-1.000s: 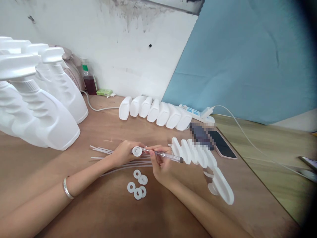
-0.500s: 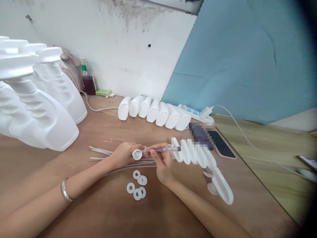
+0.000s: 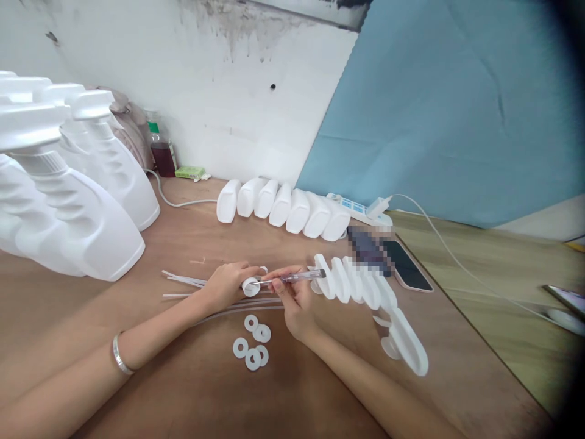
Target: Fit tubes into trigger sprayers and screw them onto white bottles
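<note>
My left hand is closed around a white plastic sprayer part, its round collar turned toward me. In my right hand is a slim screwdriver with a clear handle, gripped between thumb and fingers. The screwdriver's metal tip reaches the collar's opening; how deep it sits I cannot make out. Thin white tubes lie under and beside both hands. Nearer to me lie several white ring washers, some overlapping. To the right, several white sprayer shrouds form a curved row.
Large white spray bottles stand on the left. At the back are a row of white plastic pieces, a dark-liquid bottle, a green box and a power strip. Phones lie near the table's right edge.
The screwdriver tip has come further into the collar's opening, and its handle has shifted slightly left with my right hand. My left hand keeps its hold. The whole view has shifted a little.
</note>
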A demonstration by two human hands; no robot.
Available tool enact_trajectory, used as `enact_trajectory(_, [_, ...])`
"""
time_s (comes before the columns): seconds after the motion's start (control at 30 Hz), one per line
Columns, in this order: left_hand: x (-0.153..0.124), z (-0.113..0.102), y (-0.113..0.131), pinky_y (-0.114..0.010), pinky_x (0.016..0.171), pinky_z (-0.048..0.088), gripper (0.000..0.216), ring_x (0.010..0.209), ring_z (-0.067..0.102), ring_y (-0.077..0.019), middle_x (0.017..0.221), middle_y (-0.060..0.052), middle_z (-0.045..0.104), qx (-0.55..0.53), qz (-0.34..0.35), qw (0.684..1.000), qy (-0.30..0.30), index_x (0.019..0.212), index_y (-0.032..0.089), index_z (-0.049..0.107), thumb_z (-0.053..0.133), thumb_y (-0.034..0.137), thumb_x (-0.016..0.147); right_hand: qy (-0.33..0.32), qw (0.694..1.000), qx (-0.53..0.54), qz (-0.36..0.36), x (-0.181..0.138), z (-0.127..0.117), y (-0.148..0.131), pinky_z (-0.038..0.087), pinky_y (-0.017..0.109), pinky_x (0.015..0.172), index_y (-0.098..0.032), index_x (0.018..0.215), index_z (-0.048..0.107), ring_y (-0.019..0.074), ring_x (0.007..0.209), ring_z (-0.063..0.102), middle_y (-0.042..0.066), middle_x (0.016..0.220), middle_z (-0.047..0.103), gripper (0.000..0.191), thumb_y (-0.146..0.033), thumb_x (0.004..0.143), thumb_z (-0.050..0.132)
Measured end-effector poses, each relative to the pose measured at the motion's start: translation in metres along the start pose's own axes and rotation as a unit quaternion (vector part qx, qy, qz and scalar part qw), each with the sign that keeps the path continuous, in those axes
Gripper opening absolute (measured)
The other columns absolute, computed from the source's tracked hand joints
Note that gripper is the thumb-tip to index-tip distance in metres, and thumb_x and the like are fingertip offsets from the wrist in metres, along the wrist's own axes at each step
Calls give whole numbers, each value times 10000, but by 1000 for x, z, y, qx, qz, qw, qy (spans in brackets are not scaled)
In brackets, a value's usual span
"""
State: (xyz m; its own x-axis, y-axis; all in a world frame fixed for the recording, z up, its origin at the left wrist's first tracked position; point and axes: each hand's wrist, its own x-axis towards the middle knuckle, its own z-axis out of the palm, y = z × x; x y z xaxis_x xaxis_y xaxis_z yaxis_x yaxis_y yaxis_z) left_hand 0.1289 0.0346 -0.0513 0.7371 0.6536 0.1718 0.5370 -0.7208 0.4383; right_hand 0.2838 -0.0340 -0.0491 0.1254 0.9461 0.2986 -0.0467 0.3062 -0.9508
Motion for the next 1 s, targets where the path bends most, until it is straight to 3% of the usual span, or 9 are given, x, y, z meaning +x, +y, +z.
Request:
enact_trajectory(0.23, [-2,-4,7,-204,548,410,365,686,593,-156,908,-37,575,145,-43,988,-26,1145,301,497,455,191,800,-2,1000,3,15,-1,-2,-1,455,277,670,-216,835,446,118,701,574,-12,772,613,89,-254,812,523])
enact_trajectory(0.57, [-6,-2,11,-215,543,389,316,641,561,-140,887,-55,577,306,14,951,34,1151,303,485,401,217,859,28,999,1,21,-9,-4,0,467,281,695,-218,824,439,128,739,585,-19,766,563,114,-260,792,540])
enact_trajectory(0.77, [-10,0,17,-234,577,377,344,711,549,-156,876,-69,571,346,55,933,76,1138,280,486,340,131,864,10,999,-21,29,-16,-8,-3,463,282,705,-216,837,442,132,752,593,-15,769,580,107,-273,805,527])
enact_trajectory(1.0, [-11,-1,23,-252,596,380,361,685,534,-156,890,-87,553,334,29,938,93,1140,275,491,321,119,863,-35,997,-51,50,-29,-11,-2,471,292,698,-216,846,430,147,762,596,-7,771,553,134,-310,807,517])
